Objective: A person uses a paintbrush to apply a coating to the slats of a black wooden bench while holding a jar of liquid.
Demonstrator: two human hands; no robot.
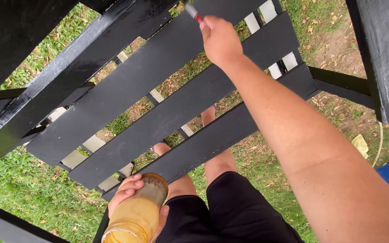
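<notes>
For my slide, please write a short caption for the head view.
Right hand holds a brush against black wooden slats; left hand grips a yellowish jar.

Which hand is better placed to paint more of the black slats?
The right hand, probably. It already holds the brush up against the black slats. The left hand is low down, busy gripping the jar.
</notes>
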